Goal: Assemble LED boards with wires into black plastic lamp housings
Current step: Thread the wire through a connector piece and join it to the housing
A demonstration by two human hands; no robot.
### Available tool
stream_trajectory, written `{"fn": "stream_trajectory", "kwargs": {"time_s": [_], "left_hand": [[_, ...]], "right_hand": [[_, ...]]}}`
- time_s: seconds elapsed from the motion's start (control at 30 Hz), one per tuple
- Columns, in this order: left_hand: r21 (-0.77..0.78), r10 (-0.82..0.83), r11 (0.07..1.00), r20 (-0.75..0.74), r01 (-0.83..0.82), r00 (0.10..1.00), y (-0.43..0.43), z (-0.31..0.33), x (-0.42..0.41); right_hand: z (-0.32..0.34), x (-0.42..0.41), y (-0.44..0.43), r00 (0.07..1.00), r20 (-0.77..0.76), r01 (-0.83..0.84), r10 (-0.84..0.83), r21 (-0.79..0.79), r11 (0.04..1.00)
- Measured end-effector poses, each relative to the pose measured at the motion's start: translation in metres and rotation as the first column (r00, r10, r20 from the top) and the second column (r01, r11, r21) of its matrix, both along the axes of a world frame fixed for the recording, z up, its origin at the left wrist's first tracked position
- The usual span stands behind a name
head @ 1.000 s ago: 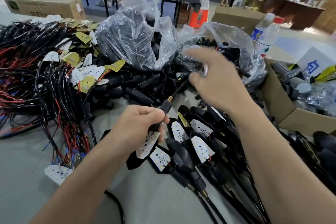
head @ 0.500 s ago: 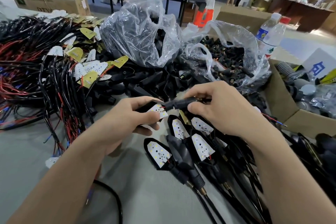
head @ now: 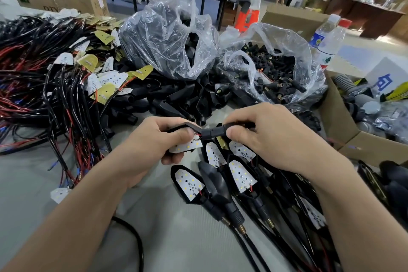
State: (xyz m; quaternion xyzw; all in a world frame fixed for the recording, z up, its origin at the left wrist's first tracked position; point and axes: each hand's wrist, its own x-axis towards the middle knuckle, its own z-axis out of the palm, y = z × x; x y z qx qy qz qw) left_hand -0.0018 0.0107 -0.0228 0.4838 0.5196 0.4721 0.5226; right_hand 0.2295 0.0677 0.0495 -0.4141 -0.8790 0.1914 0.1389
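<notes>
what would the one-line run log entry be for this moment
left hand: grips housing with LED board | right hand: pinches black connector at housing neck | assembled lamps: on table below hands

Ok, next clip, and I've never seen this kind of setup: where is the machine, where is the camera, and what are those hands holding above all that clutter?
There is no machine here: a person works with two bare hands. The view comes from one wide-angle camera worn on their head, looking forward and down, so the arms enter from the bottom. The left hand grips a black lamp housing with a white LED board against it. The right hand pinches the black stem at the housing's end, where a red wire shows. On the grey table below lie finished lamps; to the left, a heap of wired boards; behind, one clear bag of housings and another of small connectors. Water bottles and a cardboard box stand at the right.
</notes>
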Motion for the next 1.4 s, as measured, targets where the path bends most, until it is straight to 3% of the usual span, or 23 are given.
{"fn": "stream_trajectory", "kwargs": {"time_s": [0.13, 0.33, 0.47, 0.8, 0.93, 1.2, 1.3, 1.4], "left_hand": [[-0.08, 0.034, 0.996, 0.028, -0.031, 0.999, -0.002, 0.004, 0.005], [-0.191, -0.047, 0.979, 0.106, 0.067, 0.993, -0.006, 0.012, 0.009], [-0.222, -0.01, 0.974, 0.129, 0.038, 0.992, -0.004, 0.013, 0.009], [-0.086, 0.083, 0.994, 0.118, -0.073, 0.989, -0.003, 0.007, 0.02], [-0.026, 0.044, 0.999, 0.12, -0.041, 0.992, -0.006, 0.012, 0.023], [0.254, -0.024, 0.967, 0.195, -0.027, 0.98, -0.012, 0.021, 0.01], [0.315, 0.03, 0.944, 0.205, -0.095, 0.978, -0.016, 0.026, 0.015], [0.274, 0.208, 0.922, 0.244, -0.273, 0.947, -0.018, 0.028, 0.024]], "right_hand": [[-0.001, 0.0, -0.006, 0.996, -0.086, 0.027, -0.02, 0.084, 0.996], [-0.015, -0.006, -0.013, 0.93, -0.333, 0.225, -0.158, 0.171, 0.959], [-0.02, -0.014, -0.019, 0.913, -0.38, 0.26, -0.147, 0.266, 0.928], [-0.025, -0.023, -0.019, 0.959, -0.258, 0.185, -0.117, 0.26, 0.948], [-0.021, -0.018, -0.022, 0.959, -0.261, 0.179, -0.111, 0.254, 0.95], [0.018, 0.001, -0.028, 0.962, -0.219, 0.23, -0.164, 0.32, 0.919], [0.032, 0.009, -0.034, 0.973, -0.143, 0.216, -0.183, 0.261, 0.941], [0.037, 0.016, -0.04, 0.977, -0.065, 0.209, -0.203, 0.117, 0.971]]}}
